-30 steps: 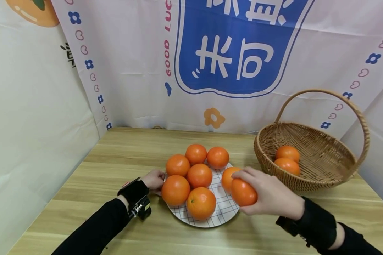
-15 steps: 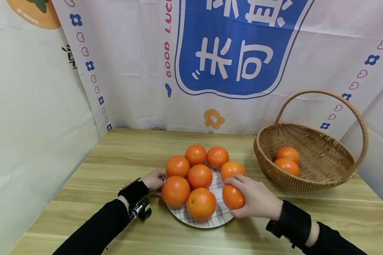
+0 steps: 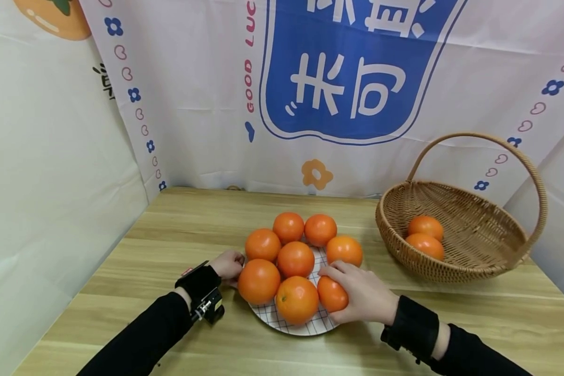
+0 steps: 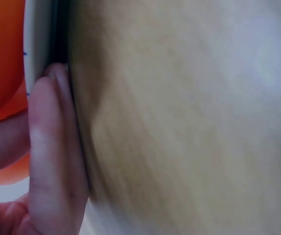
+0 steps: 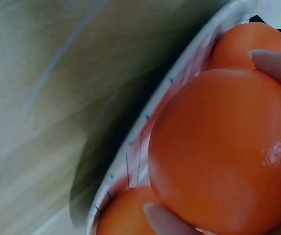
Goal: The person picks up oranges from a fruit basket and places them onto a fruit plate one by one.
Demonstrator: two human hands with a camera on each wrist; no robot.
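Observation:
My right hand [image 3: 368, 296] grips an orange [image 3: 331, 294] at the right side of the round white checked plate [image 3: 310, 328]. In the right wrist view, the held orange [image 5: 219, 152] sits between thumb and fingers, just inside the plate's rim, close against other oranges. At the plate's left edge is my left hand [image 3: 227, 265]. It pinches the rim; in the left wrist view, fingers [image 4: 52, 147] lie under the plate's edge [image 4: 34, 49] and another digit is above it. Several more oranges [image 3: 295, 259] rest on the plate.
On the right stands a wicker basket [image 3: 479, 224] with a tall arched handle and two oranges [image 3: 425, 245] in it. The wooden table [image 3: 192, 219] backs onto a printed cloth [image 3: 207, 141]. White sheeting hangs at both sides.
My right hand has carried its orange leftward, away from the basket side and in beside the front orange on the plate. The left hand has stayed at the rim.

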